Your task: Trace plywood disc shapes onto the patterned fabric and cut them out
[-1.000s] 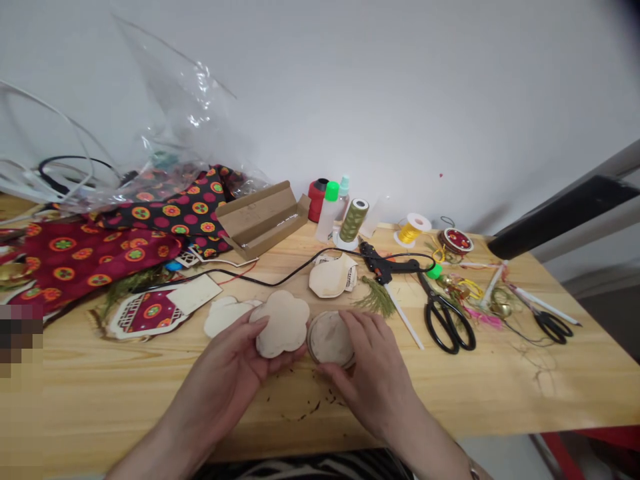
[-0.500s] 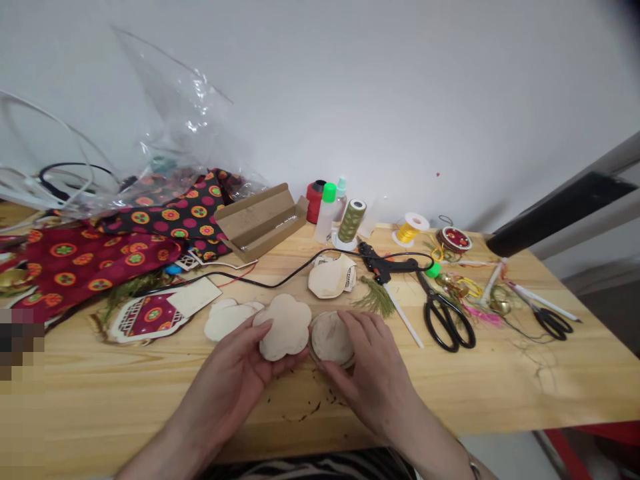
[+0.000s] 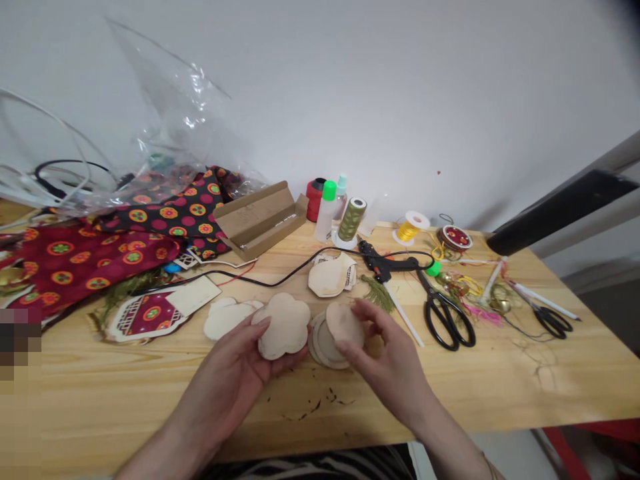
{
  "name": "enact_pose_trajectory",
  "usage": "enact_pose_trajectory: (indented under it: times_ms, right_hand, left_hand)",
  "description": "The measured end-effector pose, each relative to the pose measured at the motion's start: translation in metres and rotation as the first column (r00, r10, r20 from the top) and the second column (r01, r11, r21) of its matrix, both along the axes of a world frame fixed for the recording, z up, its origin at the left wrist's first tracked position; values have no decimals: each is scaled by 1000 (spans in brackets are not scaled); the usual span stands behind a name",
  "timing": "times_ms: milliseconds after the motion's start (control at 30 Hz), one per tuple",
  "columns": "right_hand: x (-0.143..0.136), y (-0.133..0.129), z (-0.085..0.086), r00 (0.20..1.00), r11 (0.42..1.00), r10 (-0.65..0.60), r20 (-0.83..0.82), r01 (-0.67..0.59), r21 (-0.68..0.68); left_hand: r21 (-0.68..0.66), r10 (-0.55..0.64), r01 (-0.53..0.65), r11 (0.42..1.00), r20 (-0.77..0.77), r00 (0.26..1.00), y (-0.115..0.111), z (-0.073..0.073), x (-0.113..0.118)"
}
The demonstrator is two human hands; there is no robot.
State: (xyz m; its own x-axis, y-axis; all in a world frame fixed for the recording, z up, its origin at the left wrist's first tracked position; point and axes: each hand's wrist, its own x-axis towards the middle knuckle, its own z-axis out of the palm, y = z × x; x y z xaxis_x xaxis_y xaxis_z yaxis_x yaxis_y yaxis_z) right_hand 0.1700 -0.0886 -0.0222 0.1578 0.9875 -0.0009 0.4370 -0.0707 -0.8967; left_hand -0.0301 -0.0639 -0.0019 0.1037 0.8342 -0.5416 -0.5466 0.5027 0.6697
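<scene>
A pale flower-shaped wooden piece (image 3: pixel 284 325) rests in my left hand (image 3: pixel 237 373), the thumb over its left edge and the fingers beneath. My right hand (image 3: pixel 393 367) pinches a thin round wooden disc (image 3: pixel 344 323), which is tilted above a stack of round pieces (image 3: pixel 323 347). The stack lies on the table just right of the flower piece. More pale scalloped pieces (image 3: pixel 225 321) lie behind my left hand. Beyond the stack sits another pale cut-out (image 3: pixel 327 275).
A glue gun (image 3: pixel 383 263) with its black cable, large black scissors (image 3: pixel 447 320), a green thread spool (image 3: pixel 353 223) and an open cardboard box (image 3: pixel 265 223) stand or lie farther back. Patterned fabric (image 3: pixel 100 253) covers the left side. Small dark scraps lie near the front edge.
My right hand has lifted the top disc off the round stack and moved slightly right, uncovering the pieces below. My left hand holds the flower piece almost where it was.
</scene>
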Motion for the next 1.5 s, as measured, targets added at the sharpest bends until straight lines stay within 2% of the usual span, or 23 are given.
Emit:
enact_pose_trajectory:
  times_ms: [100,167,233,300,333,400,467,567,633,733,833,933,1033,1200,1500]
  right_hand:
    - [9,4,3,926,998,-34,-375,8,-70]
    - [12,2,6,889,998,-6,-457,-22,-57]
    - [10,-5,9,942,997,75,-328,-80,-3]
    - [2,-15,12,981,981,188,-53,-184,65]
    - [-4,-19,12,968,965,235,84,-243,98]
    - [-19,-25,13,898,911,342,277,-389,138]
    - [-33,-25,11,813,846,424,400,-513,145]
    - [-50,-19,9,693,782,484,534,-617,92]
    - [-55,-16,8,645,758,504,575,-649,64]
    - [-49,-13,6,643,755,472,603,-648,101]
    - [-31,-10,5,673,839,357,648,-536,94]
    - [-13,-5,6,673,911,319,668,-413,-19]
    - [-5,1,6,678,914,353,645,-398,-82]
    - [-6,3,7,702,911,357,617,-407,-64]
    - [-7,7,14,659,904,371,654,-419,-90]
  left_hand:
    - [-14,9,-9,1000,-1,1000,1,-1,-1]
    - [-2,38,-38,999,0,999,2,0,-3]
    - [45,84,-85,995,27,996,4,2,-6]
    - [92,121,-126,988,58,991,7,7,-9]
    - [107,137,-143,984,64,988,8,10,-10]
    - [119,154,-160,980,56,986,10,16,-12]
    - [119,163,-167,979,46,986,11,21,-13]
    - [85,155,-159,984,55,986,10,24,-12]
    - [76,153,-159,984,72,986,9,23,-12]
    - [94,146,-154,984,81,986,8,19,-12]
    - [93,113,-119,989,67,991,8,13,-12]
    - [105,112,-118,988,56,992,9,9,-11]
    - [104,116,-121,987,55,992,9,6,-10]
    - [91,91,-95,991,41,995,8,6,-10]
    - [70,93,-97,993,50,994,9,5,-11]
